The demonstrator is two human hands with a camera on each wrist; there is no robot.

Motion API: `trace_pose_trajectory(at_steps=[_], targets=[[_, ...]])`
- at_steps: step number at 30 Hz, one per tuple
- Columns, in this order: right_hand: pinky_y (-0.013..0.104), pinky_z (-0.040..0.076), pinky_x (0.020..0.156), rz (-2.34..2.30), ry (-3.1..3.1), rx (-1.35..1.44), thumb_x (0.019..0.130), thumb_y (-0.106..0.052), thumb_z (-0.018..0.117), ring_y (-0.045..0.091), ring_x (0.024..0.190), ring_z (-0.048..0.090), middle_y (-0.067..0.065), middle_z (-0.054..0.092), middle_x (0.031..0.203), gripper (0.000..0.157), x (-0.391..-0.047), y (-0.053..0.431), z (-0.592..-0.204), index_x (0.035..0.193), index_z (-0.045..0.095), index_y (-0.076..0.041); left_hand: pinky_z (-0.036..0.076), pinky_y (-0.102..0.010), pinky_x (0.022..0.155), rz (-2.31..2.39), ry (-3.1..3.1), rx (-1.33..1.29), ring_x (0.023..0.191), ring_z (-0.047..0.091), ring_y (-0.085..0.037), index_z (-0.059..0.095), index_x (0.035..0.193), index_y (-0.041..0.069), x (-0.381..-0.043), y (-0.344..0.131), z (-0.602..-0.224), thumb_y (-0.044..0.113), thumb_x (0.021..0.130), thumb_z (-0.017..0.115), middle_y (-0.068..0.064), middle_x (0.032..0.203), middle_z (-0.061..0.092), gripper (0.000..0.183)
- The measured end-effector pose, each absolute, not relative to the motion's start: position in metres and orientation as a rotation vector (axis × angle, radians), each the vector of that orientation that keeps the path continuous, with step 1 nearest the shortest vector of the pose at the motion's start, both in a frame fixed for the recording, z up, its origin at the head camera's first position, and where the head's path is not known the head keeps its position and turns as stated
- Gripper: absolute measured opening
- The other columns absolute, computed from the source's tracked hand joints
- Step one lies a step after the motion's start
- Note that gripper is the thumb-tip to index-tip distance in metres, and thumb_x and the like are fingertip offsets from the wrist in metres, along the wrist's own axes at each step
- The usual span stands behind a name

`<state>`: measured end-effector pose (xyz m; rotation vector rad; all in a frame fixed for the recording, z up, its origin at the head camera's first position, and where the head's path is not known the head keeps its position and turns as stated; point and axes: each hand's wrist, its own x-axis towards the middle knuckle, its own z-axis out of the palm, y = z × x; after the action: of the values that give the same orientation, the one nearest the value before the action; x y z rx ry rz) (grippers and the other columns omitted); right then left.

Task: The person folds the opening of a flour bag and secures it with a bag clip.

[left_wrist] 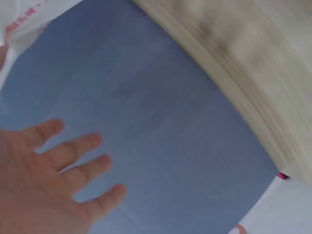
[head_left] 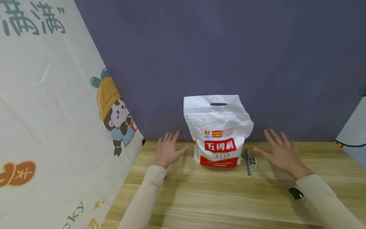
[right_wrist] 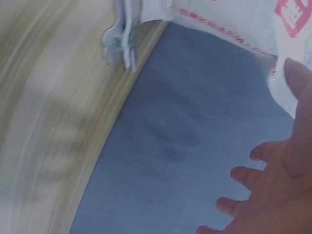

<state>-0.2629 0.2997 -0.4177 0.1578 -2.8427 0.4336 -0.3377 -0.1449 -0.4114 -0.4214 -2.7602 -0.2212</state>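
Note:
A white flour bag (head_left: 218,127) with red print and a handle slot stands upright on the wooden table, its top flattened. To its left is my left hand (head_left: 167,152), fingers spread, apart from the bag. On the other side my right hand (head_left: 281,154) has its fingers spread too, with nothing in its grasp. Between the bag and that hand lies a long silver metal clip (head_left: 249,163) on the table. In the right wrist view the clip (right_wrist: 119,39) appears beside the bag's lower edge.
The wooden table (head_left: 206,197) ends at a dark blue-grey wall panel (head_left: 160,63) right behind the bag. A white printed sheet (head_left: 51,111) with a cartoon figure covers the left side. A pale panel (head_left: 353,124) stands at the far right.

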Motion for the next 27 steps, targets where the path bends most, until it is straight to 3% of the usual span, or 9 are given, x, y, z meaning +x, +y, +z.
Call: trace_pose_trajectory(at_steps=[4,7,9,17,27], targets=[[0.085,0.020,0.104,0.475,-2.828,0.206,0.097,-0.064,0.055,0.066,0.140,0.025,0.035,0.025,0.162,0.103,-0.266,0.296,-0.410,0.164,0.007,-0.004,0.054,-0.052,0.097,-0.252,-2.655,-0.489,0.113,0.070,-0.032,0.067,0.133,0.013,-0.336,-0.140,-0.403,0.057,0.092,0.063,-0.009,0.126,0.074,0.060],[0.083,0.025,0.103,0.590,-2.804,0.223,0.097,-0.057,0.061,0.068,0.134,0.031,0.039,0.031,0.156,0.102,-0.268,0.295,-0.406,0.161,0.010,0.004,0.059,-0.047,0.074,-0.292,-2.576,-0.525,0.083,0.075,-0.028,0.074,0.118,0.014,-0.332,-0.137,-0.398,0.045,0.092,0.068,-0.006,0.108,0.079,0.041],[0.080,0.029,0.103,0.667,-2.769,0.223,0.097,-0.052,0.064,0.067,0.131,0.035,0.040,0.037,0.152,0.099,-0.269,0.294,-0.404,0.159,0.016,0.008,0.058,-0.043,0.065,-0.315,-2.530,-0.540,0.073,0.073,-0.025,0.076,0.111,0.016,-0.330,-0.134,-0.395,0.041,0.093,0.068,-0.003,0.102,0.080,0.033],[0.070,0.043,0.097,0.844,-2.659,0.216,0.100,-0.044,0.063,0.055,0.123,0.052,0.036,0.054,0.138,0.073,-0.271,0.283,-0.398,0.145,0.042,0.010,0.055,-0.037,0.057,-0.390,-2.408,-0.614,0.068,0.072,-0.017,0.077,0.096,0.019,-0.325,-0.120,-0.381,0.034,0.095,0.068,0.005,0.090,0.080,0.017],[0.068,0.046,0.096,0.880,-2.690,0.195,0.102,-0.043,0.060,0.052,0.122,0.056,0.035,0.056,0.136,0.068,-0.276,0.276,-0.389,0.143,0.045,0.009,0.053,-0.028,0.058,-0.422,-2.343,-0.681,0.065,0.067,-0.006,0.074,0.087,0.023,-0.319,-0.099,-0.368,0.030,0.095,0.066,0.009,0.079,0.076,0.014]])
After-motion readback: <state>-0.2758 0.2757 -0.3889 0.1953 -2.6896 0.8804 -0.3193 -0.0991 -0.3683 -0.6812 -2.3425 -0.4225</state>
